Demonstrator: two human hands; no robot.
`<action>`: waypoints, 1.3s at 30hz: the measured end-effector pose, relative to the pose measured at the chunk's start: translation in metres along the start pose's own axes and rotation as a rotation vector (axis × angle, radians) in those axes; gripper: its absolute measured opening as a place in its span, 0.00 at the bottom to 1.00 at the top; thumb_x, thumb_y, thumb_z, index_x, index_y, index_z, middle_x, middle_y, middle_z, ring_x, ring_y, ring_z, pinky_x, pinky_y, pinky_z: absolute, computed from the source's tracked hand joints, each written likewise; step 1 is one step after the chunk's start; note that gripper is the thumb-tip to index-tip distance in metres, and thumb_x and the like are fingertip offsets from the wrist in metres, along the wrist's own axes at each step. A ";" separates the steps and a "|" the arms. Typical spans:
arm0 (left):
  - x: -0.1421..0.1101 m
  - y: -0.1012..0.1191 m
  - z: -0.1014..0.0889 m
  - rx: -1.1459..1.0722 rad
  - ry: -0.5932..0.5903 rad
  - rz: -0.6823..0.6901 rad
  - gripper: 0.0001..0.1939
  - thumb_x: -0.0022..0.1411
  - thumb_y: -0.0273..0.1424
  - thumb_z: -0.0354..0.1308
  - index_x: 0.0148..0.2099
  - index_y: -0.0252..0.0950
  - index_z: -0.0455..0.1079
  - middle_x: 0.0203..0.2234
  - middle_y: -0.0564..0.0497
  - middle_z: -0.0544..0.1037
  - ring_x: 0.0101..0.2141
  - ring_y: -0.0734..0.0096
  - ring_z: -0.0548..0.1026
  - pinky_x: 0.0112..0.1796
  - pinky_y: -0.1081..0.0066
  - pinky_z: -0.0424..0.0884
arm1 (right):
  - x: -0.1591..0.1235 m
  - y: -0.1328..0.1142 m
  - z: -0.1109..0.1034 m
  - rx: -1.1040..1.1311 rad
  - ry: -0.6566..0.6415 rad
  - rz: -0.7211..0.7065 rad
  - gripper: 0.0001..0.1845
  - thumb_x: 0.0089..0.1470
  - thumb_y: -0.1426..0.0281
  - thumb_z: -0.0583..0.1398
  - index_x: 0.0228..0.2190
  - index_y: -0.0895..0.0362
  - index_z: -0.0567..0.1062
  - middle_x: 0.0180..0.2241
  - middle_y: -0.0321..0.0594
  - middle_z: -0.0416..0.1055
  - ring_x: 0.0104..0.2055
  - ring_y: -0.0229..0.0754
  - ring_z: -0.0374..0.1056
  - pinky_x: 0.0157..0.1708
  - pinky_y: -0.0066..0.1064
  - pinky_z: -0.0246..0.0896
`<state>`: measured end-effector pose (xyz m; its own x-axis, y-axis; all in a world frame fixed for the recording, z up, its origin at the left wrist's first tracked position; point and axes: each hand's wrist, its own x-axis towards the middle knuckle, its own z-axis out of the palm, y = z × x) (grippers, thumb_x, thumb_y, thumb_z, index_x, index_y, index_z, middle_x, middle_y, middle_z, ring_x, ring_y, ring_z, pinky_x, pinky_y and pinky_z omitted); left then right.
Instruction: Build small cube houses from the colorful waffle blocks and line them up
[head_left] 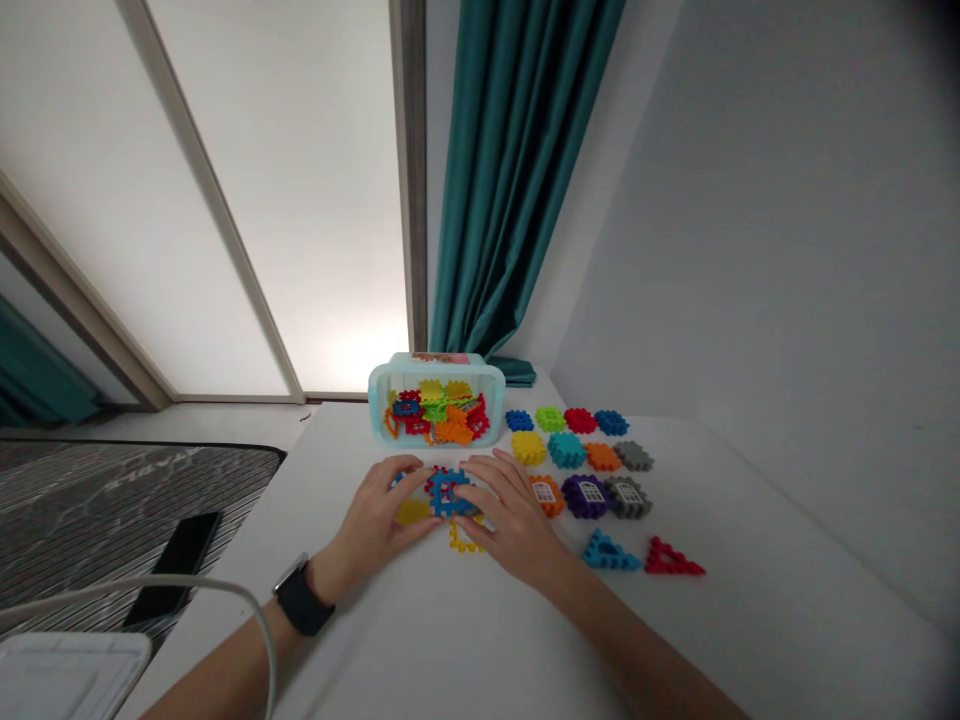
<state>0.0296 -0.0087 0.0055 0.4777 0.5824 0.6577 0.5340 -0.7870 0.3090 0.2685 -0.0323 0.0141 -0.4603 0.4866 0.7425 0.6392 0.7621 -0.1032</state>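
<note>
In front of a pale blue plastic bin [495, 410] full of loose blocks [435, 415], the left hand [379, 510] and right hand [510, 520] close their fingers narrowly on a blue lattice block [444, 492], with 4 rows of blocks [566, 450] laid out to the bin's right.

Left hand [379, 510], right hand [510, 520], touching blue lattice block [446, 492] between them

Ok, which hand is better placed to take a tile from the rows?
Probably the right hand: it sits beside the orange tile, while the left hand lies farther off, beyond the blue piece.
</note>
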 end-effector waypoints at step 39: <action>0.207 0.074 0.165 0.015 -0.358 0.127 0.22 0.61 0.43 0.66 0.52 0.39 0.66 0.48 0.46 0.74 0.47 0.56 0.73 0.48 0.57 0.69 | -0.082 0.180 -0.131 -0.084 -0.042 0.342 0.14 0.60 0.73 0.60 0.48 0.51 0.75 0.55 0.46 0.73 0.59 0.51 0.66 0.60 0.53 0.61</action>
<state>0.2831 0.0872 0.0513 0.7530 0.5164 0.4079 0.4633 -0.8562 0.2286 0.5018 0.0093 0.0214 -0.2351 0.7259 0.6464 0.8082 0.5154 -0.2848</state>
